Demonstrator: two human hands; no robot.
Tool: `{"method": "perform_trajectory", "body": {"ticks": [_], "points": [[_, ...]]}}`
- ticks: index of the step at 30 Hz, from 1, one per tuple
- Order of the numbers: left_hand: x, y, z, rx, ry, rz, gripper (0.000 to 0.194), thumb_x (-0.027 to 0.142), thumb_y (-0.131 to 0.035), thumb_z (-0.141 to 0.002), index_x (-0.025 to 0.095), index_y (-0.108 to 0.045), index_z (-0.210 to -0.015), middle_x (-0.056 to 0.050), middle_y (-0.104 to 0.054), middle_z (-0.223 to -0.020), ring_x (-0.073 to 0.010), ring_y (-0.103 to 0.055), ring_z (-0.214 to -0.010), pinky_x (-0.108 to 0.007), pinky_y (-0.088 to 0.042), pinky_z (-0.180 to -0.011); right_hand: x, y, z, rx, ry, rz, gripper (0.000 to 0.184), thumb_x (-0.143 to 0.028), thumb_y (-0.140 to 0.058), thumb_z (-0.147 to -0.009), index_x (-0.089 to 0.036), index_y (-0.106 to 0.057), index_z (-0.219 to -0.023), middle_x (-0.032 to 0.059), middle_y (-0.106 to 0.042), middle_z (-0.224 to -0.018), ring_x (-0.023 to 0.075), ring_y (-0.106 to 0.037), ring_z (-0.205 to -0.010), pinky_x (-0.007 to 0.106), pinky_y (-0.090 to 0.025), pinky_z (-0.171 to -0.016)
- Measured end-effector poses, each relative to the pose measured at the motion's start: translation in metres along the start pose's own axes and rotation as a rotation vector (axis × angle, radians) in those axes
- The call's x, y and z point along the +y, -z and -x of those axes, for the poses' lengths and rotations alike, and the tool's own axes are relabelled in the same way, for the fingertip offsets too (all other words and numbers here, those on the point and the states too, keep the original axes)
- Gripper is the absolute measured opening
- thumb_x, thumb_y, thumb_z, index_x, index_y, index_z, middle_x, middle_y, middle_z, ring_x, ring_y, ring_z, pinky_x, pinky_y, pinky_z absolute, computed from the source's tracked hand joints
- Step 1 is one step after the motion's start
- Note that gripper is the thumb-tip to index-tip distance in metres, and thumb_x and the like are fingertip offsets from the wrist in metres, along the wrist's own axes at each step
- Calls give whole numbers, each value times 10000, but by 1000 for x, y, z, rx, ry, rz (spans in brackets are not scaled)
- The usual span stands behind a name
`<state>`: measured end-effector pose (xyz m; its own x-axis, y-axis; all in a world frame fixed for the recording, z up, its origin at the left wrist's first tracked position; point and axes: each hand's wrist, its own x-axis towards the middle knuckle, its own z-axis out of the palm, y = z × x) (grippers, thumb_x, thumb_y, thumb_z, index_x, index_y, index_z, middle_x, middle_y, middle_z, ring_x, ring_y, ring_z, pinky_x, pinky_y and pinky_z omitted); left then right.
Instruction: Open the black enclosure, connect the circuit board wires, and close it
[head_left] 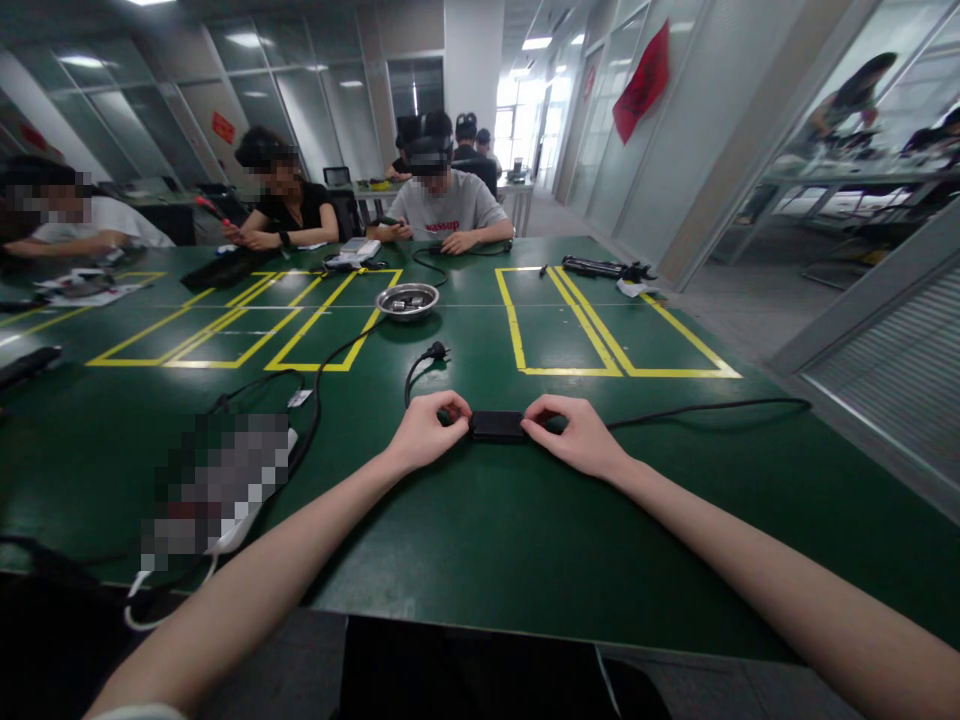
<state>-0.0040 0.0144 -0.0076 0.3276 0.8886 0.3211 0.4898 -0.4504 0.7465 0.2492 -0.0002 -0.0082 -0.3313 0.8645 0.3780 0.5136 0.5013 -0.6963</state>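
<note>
A black power adapter (497, 426), a small rectangular brick, lies at the near middle of the green table (465, 530). My left hand (429, 430) pinches its left end between thumb and fingers. At the right end, my right hand (574, 435) grips it the same way. A black cable (712, 407) runs from behind my right hand toward the table's right edge. Just beyond my left hand, a black plug (437, 351) with metal prongs lies on the table, its cord curving back toward that hand. Where the cords join the adapter is hidden by my fingers.
A power strip (255, 500), partly blurred, lies to the left with cables around it. Farther off stands a metal bowl (407, 302) holding small metal pieces. Yellow tape (570, 372) marks rectangles on the table. A folded black tripod (607, 268) lies far right. Several people sit opposite.
</note>
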Motion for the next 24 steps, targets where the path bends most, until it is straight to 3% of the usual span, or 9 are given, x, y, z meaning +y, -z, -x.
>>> {"method": "perform_trajectory", "body": {"ticks": [3, 7, 11, 15, 19, 24], "points": [[0, 3, 1, -38, -1, 3, 77, 231, -645, -798, 180, -703, -808, -23, -725, -776, -174, -664, -744, -285, -528, -741, 3, -2, 0, -1, -12, 10, 192, -398, -686, -860, -209, -687, -823, 48, -730, -814, 215, -673, -738, 361, -553, -715], [-2, 4, 0, -116, -20, -12, 240, 381, -731, -827, 189, -721, -970, -35, -729, -863, -188, -664, -789, -300, -521, -758, 8, -5, -1, -10, -16, 79, 267, -430, -727, -844, -222, -711, -1010, 66, -729, -941, 238, -665, -847, 384, -552, -772], [-2, 1, -3, -169, -92, -193, 306, 451, -711, -877, 208, -764, -1055, -62, -699, -921, -228, -644, -871, -345, -500, -827, 9, -5, -3, -78, 9, 104, 213, -414, -703, -877, -214, -734, -942, 93, -718, -1017, 264, -660, -972, 416, -535, -877], [1, 0, -3, -187, -102, -263, 346, 505, -699, -892, 204, -776, -1044, -76, -677, -961, -246, -645, -900, -361, -497, -844, 5, -2, -3, -128, -28, 78, 215, -400, -735, -854, -204, -728, -941, 77, -729, -971, 243, -671, -886, 388, -535, -806], [3, 4, 0, -190, -68, -198, 375, 516, -794, -804, 190, -770, -988, -63, -703, -898, -236, -657, -843, -331, -504, -770, 0, 1, -1, -159, -55, 26, 262, -382, -776, -818, -212, -714, -1007, 43, -729, -905, 223, -672, -814, 351, -525, -734], [3, 7, 2, -229, 43, 71, 347, 390, -861, -738, 168, -751, -981, -38, -756, -881, -200, -696, -811, -296, -527, -767, -3, 2, 2, -118, 80, 20, 225, -294, -811, -789, -216, -646, -921, 51, -704, -958, 223, -658, -858, 353, -523, -770]]}}
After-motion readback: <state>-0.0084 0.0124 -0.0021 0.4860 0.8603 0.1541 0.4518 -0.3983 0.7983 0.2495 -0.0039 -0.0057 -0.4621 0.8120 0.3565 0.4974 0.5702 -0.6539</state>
